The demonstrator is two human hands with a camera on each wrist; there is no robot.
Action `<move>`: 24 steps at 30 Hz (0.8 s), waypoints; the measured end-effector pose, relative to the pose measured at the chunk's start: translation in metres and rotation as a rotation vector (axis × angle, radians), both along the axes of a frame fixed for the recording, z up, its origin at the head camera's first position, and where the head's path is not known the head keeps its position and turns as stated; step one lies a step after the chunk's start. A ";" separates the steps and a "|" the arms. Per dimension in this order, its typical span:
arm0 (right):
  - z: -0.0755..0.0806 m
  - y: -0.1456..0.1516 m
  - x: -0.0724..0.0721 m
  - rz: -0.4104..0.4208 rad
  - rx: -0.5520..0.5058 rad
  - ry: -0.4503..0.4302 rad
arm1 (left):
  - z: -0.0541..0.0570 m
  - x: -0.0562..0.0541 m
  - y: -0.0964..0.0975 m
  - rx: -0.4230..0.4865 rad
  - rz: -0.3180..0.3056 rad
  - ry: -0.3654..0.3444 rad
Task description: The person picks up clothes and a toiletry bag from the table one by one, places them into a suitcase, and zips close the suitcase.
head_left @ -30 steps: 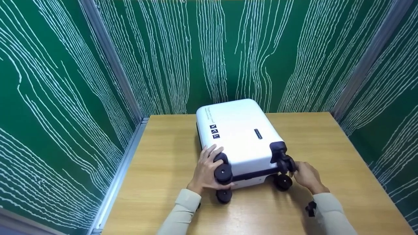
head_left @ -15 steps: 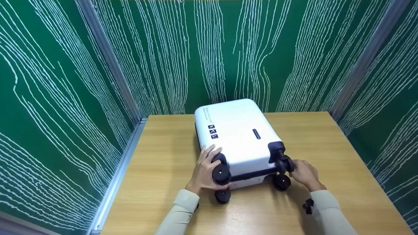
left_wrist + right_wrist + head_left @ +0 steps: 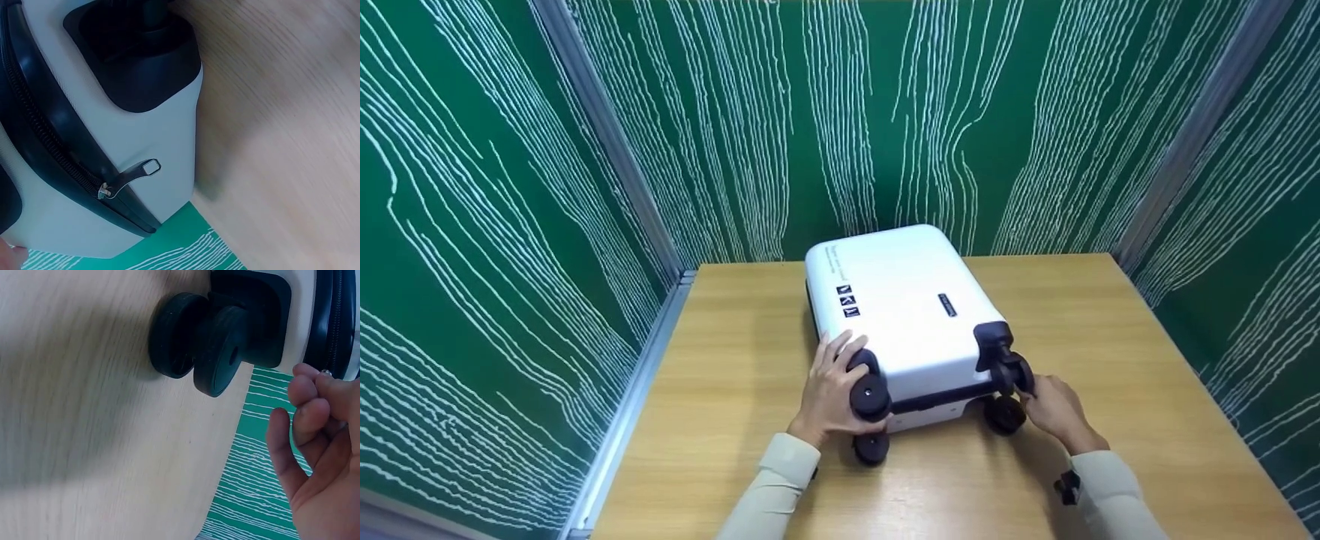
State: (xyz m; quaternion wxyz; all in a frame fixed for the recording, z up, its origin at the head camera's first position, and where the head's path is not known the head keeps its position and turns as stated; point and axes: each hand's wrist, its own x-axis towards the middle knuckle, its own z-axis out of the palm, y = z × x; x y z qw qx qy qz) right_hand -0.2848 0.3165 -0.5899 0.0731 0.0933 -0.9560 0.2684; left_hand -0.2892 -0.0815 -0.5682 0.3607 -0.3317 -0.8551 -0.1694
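Note:
A white hard-shell suitcase (image 3: 900, 300) lies on its side, its black-wheeled end toward me. My left hand (image 3: 832, 390) grips its near left corner around a black wheel (image 3: 870, 397), fingers on the upper shell and thumb under the wheel. In the left wrist view, a zipper pull (image 3: 134, 178) hangs loose from the dark zipper seam (image 3: 48, 132), with a fingertip at the lower left. Beside the right wheels, my right hand (image 3: 1057, 412) pinches a zipper pull, a bit of its metal (image 3: 325, 373) showing between thumb and forefinger in the right wrist view; the other fingers curl loosely.
A wooden table (image 3: 727, 420) bears the suitcase. Green walls (image 3: 840, 112) with wavy white lines stand behind and on both sides, joined by metal posts (image 3: 607, 135). A twin caster wheel (image 3: 219, 351) juts out near the right hand.
My right hand has shifted slightly toward me beside the right wheels. The left hand keeps its hold on the corner, and the suitcase stays in place apart from a small drift of the head view.

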 end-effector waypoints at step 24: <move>-0.006 -0.020 0.028 0.042 -0.033 0.048 | 0.000 0.001 0.003 -0.013 0.037 -0.021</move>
